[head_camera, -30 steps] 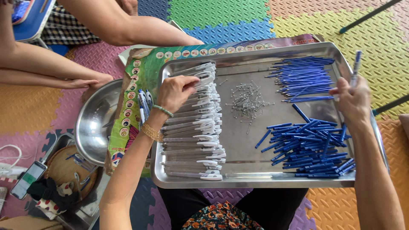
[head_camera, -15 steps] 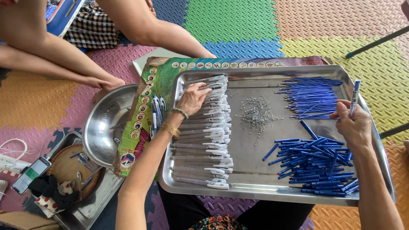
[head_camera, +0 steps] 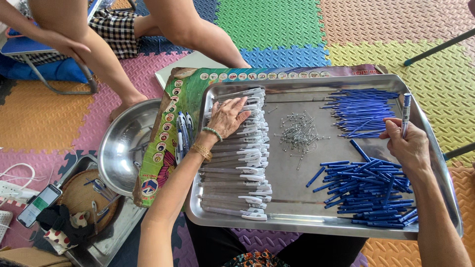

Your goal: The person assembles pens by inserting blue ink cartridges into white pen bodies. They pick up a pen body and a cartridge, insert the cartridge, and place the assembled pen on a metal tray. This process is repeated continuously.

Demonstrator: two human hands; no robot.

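Observation:
A steel tray lies before me. My left hand rests flat, fingers spread, on a row of grey pen barrels with white clips along the tray's left side. My right hand holds one partly assembled pen upright over the tray's right edge. Below it lies a heap of blue pen parts. Thin blue refills are piled at the tray's far right. Small metal springs are scattered in the middle.
A round steel bowl and a printed green board with finished pens lie left of the tray. Another person's legs and hand are at the far left. A phone and a second tray with tools sit lower left.
The view has shifted, so the tray sits lower and further right in frame. My left hand stays on the grey barrels, now spread flatter. My right hand still holds the pen.

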